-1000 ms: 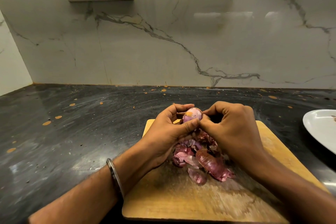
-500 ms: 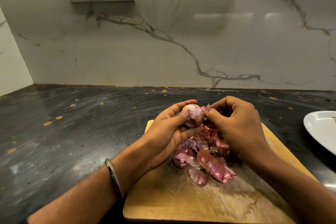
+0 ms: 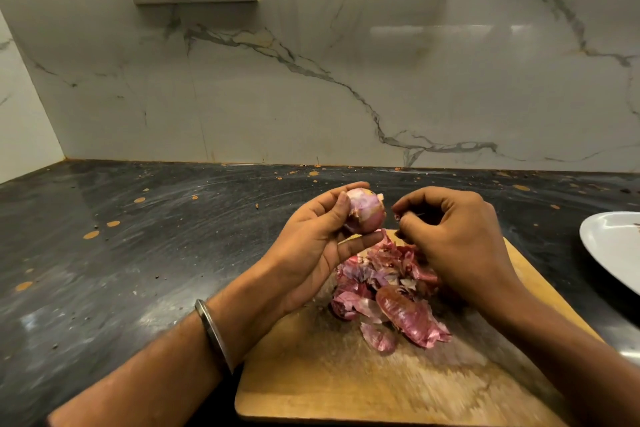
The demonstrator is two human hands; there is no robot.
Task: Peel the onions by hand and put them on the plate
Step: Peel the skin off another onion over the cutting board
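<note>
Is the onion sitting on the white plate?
No, the left hand holds the onion above the board; the plate is off to the right.

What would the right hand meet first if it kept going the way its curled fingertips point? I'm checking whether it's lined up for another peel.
Probably the partly peeled purple onion in the left hand; the right hand points leftward at it, depth unclear.

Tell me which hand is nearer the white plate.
Right. The right hand hovers over the cutting board, apart from the plate at the right edge. The left hand sits farther left, holding the onion.
</note>
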